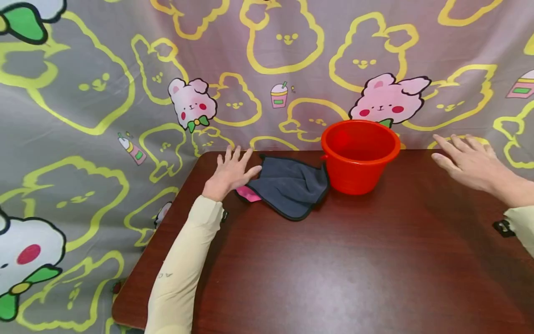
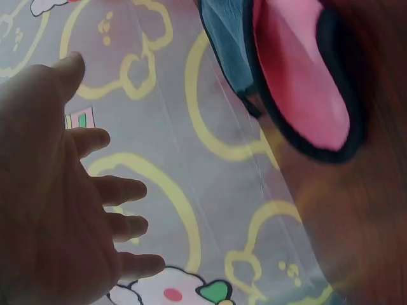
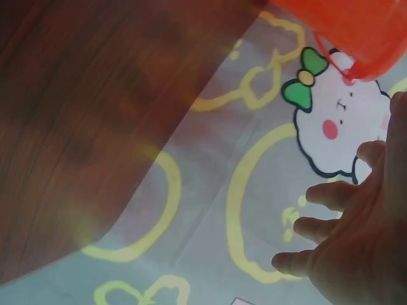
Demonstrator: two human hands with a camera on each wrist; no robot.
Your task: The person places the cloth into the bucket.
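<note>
A dark grey cloth (image 1: 292, 183) with black edging lies rumpled at the back of the table, its pink underside showing at the left corner. Just left of it, my left hand (image 1: 230, 172) is held with fingers spread and nothing in its grasp. In the left wrist view the cloth's pink side (image 2: 305, 76) appears apart from the fingers. Beside the cloth's right edge stands a red bucket (image 1: 354, 174), upright. My right hand (image 1: 469, 162) is to the right of the bucket, fingers extended and holding nothing. The right wrist view shows part of the bucket (image 3: 356, 32) beyond that hand.
The dark brown wooden table (image 1: 333, 269) stretches toward me. Behind and to the left hangs a grey-pink curtain (image 1: 288, 55) with yellow outlines and cartoon rabbits. Black bands with small devices (image 1: 504, 228) sit at the wrists.
</note>
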